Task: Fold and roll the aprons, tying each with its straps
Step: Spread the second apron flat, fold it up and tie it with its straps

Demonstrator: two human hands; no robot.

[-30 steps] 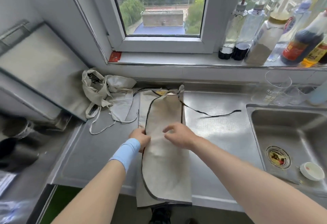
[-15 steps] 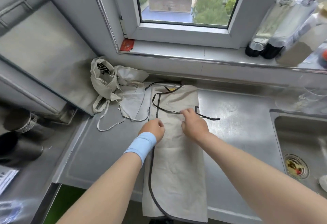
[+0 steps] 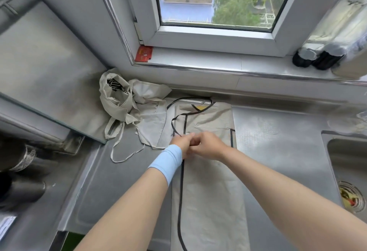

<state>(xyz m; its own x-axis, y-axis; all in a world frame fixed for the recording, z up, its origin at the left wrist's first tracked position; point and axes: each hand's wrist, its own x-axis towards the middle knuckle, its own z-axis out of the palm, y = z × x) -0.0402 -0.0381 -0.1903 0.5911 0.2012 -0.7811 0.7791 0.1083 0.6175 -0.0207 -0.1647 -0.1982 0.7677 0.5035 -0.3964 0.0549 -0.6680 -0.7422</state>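
**Gathering the strap at the apron's left edge**

Folded apron (image 3: pixel 208 191): lying as a long narrow strip on the steel counter (image 3: pixel 119 181), top end toward the window wall, bottom end hanging over the front edge toward me. I am leaving it flat and lengthwise so it is giving me a straight strip to roll.

Black strap (image 3: pixel 172 123): looping loose over the upper left part of the strip and running down into my left hand (image 3: pixel 182 143). I am pinching it there with curled fingers, close to the apron's dark-trimmed edge. My guess is that I am taking in its slack so it is not getting rolled inside the cloth and is staying free for the tie.

Right hand (image 3: pixel 208 145): resting on the apron just beside the left one, knuckles up, fingers curled toward it. The fingertips are hidden against the left hand, so I cannot tell whether they are gripping the strap too or only pressing the fold flat.

Second apron (image 3: pixel 119 100): sitting crumpled in the back left corner, its pale ties (image 3: pixel 112 152) trailing over the counter, just beside the folded one and partly touching its left side. Not yet dealt with.

Sink (image 3: pixel 347 161): well off to my right, apart from the work.

Judgement: folding looks done on this apron; rolling and tying are not yet begun.
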